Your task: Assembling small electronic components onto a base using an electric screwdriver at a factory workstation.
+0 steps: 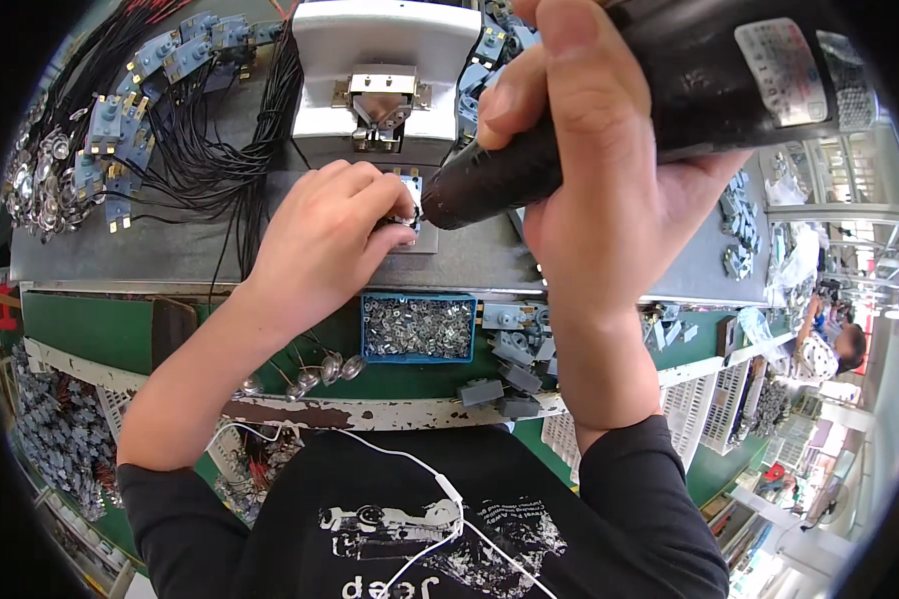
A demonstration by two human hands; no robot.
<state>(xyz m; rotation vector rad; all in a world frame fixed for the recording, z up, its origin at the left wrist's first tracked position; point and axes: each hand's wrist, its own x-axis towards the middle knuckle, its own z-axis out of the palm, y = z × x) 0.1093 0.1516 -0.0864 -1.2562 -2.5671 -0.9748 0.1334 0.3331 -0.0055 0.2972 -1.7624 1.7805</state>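
My right hand (609,190) is wrapped round a thick black electric screwdriver (704,75), tilted so its tapered nose points down and left. The nose meets a small light grey-blue part (413,186) on the metal worktop, just in front of a silver box-shaped machine (389,45). My left hand (324,225) is closed on that part from the left, thumb and forefinger pinched at its near end. The fingers and the screwdriver nose hide most of the part, and the bit's tip cannot be made out.
A bundle of black wires (215,160) with grey-blue switches (110,125) and round metal cups (50,185) lies at left. Nearer me sits a blue tray (367,357) of small metal pieces, beside loose grey switches (514,349). Another person (821,354) is far right.
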